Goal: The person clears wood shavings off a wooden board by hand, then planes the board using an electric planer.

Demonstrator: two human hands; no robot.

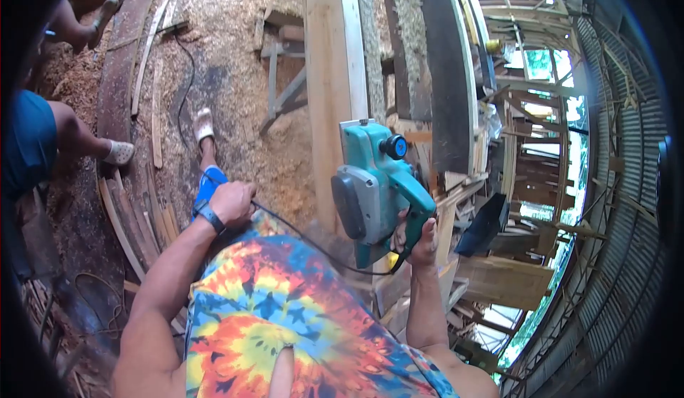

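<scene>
A teal electric planer (374, 163) with a grey side cover and a black-and-blue knob is held in my right hand (417, 238), whose fingers are wrapped round its rear handle. The planer is over the near end of a long wooden plank (328, 63); whether it touches the wood, I cannot tell. A black power cord (306, 238) runs from the planer's rear across my front to my left hand (234, 202). That hand is closed round the cord near my hip, with a dark watch on its wrist.
Wood shavings (239, 77) cover the floor. Loose strips (157, 113) lie on the left, near another person's leg (78, 131). A wooden trestle (285, 92) is beside the plank. Dark boards (449, 63) and stacked timber are on the right.
</scene>
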